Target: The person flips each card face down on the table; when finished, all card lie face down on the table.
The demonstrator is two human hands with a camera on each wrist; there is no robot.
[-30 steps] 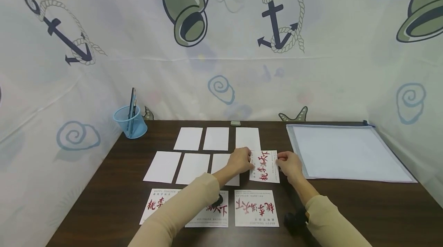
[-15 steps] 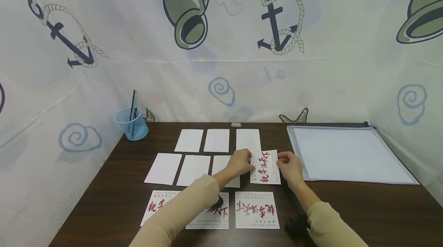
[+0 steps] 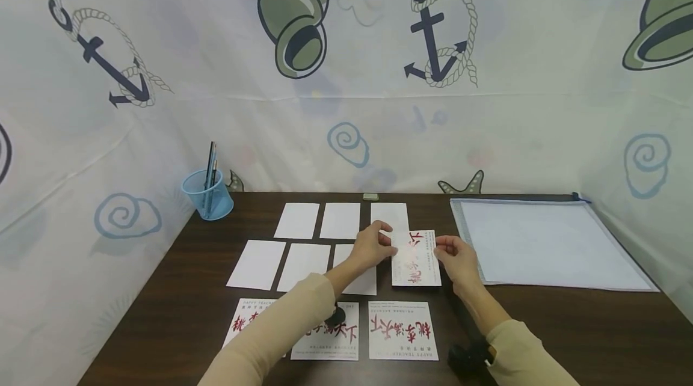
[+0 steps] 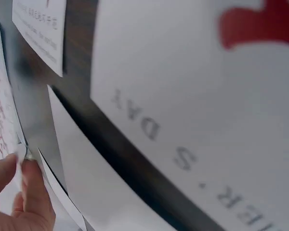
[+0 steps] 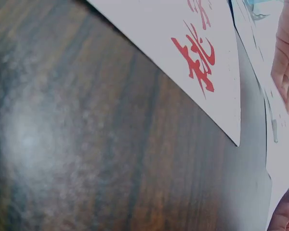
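Note:
Both hands hold a white greeting card [image 3: 415, 263] with red Chinese characters, just above the table. My left hand [image 3: 370, 248] pinches its left edge between thumb and finger, as the left wrist view also shows, with the hand [image 4: 26, 192] at lower left. At the card's right edge my right hand [image 3: 456, 258] pinches it with thumb and fingertips. Glare washes out part of the red writing. A blank white card [image 3: 390, 216] lies partly behind the held one. Nearer me lie similar printed cards, among them a right-hand one [image 3: 403, 332] and a middle one [image 3: 325, 344], partly under my left sleeve.
Several blank white cards, such as one at the left [image 3: 256, 264], lie in two rows on the dark wooden table [image 3: 162, 314]. A blue cup [image 3: 208, 196] with pens stands at the back left. A white sheet in a mesh-edged folder [image 3: 552, 245] lies at the right.
The held card has tilted, and glare now covers part of its writing. My left hand's fingers have spread and moved up a little while its thumb stays at the edge. The right hand barely moves.

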